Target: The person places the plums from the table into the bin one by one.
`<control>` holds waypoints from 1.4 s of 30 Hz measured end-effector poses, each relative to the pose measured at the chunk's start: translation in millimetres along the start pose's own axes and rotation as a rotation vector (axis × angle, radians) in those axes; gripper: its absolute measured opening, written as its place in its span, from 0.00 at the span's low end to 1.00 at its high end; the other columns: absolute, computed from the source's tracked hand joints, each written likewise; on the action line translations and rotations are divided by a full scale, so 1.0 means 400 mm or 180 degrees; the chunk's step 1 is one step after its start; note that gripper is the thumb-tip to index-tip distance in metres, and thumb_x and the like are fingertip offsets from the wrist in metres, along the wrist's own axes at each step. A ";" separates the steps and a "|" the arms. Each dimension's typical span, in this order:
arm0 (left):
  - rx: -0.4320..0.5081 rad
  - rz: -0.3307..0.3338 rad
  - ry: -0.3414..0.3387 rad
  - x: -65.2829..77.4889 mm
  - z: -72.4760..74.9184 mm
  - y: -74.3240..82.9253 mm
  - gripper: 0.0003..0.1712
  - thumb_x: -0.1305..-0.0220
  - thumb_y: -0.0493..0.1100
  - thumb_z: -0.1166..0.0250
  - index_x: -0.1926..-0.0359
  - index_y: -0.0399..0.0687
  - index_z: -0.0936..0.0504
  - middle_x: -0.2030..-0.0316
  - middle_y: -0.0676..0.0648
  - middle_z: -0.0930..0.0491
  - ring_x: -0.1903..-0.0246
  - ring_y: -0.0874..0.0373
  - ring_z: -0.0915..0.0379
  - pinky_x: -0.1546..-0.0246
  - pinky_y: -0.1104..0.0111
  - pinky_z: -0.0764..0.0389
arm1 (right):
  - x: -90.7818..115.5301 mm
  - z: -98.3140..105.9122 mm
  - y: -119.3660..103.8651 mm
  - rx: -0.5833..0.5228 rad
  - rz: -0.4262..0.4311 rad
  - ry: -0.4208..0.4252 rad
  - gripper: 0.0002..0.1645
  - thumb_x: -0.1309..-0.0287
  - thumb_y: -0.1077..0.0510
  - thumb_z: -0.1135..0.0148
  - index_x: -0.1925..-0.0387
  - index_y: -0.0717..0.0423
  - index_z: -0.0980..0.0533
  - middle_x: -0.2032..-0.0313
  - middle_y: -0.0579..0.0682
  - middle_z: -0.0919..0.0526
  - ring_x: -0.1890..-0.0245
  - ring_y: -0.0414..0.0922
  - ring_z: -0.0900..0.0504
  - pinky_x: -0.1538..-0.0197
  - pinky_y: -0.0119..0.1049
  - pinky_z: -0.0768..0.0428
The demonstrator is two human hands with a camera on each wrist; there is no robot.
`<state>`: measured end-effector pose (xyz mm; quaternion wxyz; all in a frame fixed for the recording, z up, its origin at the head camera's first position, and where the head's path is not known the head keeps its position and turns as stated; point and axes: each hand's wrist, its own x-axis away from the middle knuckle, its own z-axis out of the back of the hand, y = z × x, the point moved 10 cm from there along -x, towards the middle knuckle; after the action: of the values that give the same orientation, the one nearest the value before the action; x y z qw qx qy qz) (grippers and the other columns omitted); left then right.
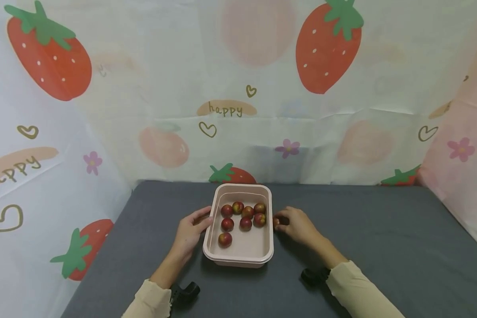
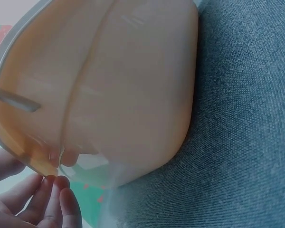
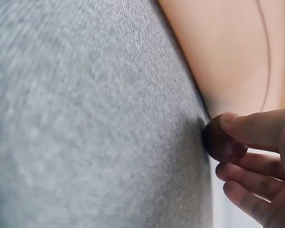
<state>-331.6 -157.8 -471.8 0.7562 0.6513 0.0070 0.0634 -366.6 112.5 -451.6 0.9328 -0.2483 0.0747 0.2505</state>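
Observation:
A pale pink plastic tub (image 1: 244,260) stands on the dark table, with several small red plums (image 1: 225,240) on its floor, most of them toward the far end. At its left side, my left hand (image 1: 191,229) holds the rim. The left wrist view shows that thumb and those fingertips (image 2: 61,183) at the rim beside the tub's outer wall. Just beyond the tub's right wall, my right hand (image 1: 298,225) pinches another plum (image 3: 223,140) between thumb and fingers. In the right wrist view this plum is dark red and sits low, right at the grey cloth.
Grey cloth (image 1: 365,238) covers the table. Behind it and along both sides hang sheets (image 1: 322,132) printed with strawberries and hearts. Black wrist mounts (image 1: 188,291) show below both sleeves.

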 end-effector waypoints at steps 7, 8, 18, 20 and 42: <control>-0.0008 -0.0008 0.0020 -0.003 0.001 0.004 0.24 0.33 0.42 0.38 0.37 0.43 0.25 0.40 0.38 0.24 0.42 0.49 0.25 0.40 0.56 0.24 | -0.001 0.002 0.010 -0.0101 0.0023 0.0064 0.17 0.51 0.58 0.27 0.58 0.59 0.16 0.65 0.52 0.16 0.62 0.49 0.18 0.55 0.47 0.21; -0.0008 -0.0004 0.0018 -0.003 0.001 0.003 0.24 0.33 0.42 0.38 0.37 0.43 0.25 0.40 0.38 0.23 0.42 0.49 0.25 0.40 0.56 0.24 | 0.001 0.002 0.013 -0.0117 0.0005 0.0061 0.17 0.51 0.58 0.27 0.58 0.59 0.16 0.65 0.52 0.16 0.62 0.49 0.18 0.55 0.47 0.21; -0.0010 -0.0036 0.0001 0.000 -0.002 -0.001 0.24 0.33 0.42 0.38 0.37 0.43 0.25 0.39 0.39 0.24 0.41 0.48 0.26 0.39 0.55 0.25 | 0.033 0.020 0.045 -0.0806 -0.0288 0.0160 0.19 0.51 0.60 0.27 0.57 0.65 0.18 0.63 0.56 0.16 0.62 0.50 0.16 0.60 0.37 0.17; -0.0004 -0.0031 0.0014 0.000 -0.001 -0.001 0.24 0.33 0.42 0.38 0.37 0.43 0.25 0.39 0.39 0.24 0.41 0.48 0.26 0.39 0.55 0.25 | 0.037 0.026 0.053 -0.0957 -0.0364 0.0171 0.19 0.50 0.61 0.27 0.56 0.65 0.18 0.62 0.57 0.16 0.61 0.51 0.14 0.61 0.34 0.17; 0.0017 -0.0063 0.0027 -0.004 -0.001 0.000 0.24 0.33 0.41 0.38 0.37 0.42 0.25 0.39 0.38 0.24 0.42 0.47 0.26 0.39 0.55 0.25 | 0.056 0.092 0.060 -0.1215 -0.0511 0.0268 0.21 0.48 0.59 0.28 0.53 0.63 0.19 0.60 0.58 0.16 0.62 0.49 0.15 0.62 0.29 0.18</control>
<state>-333.1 -157.7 -472.0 0.7550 0.6529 0.0168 0.0588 -358.9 158.4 -435.8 0.8818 -0.4359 0.0448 0.1744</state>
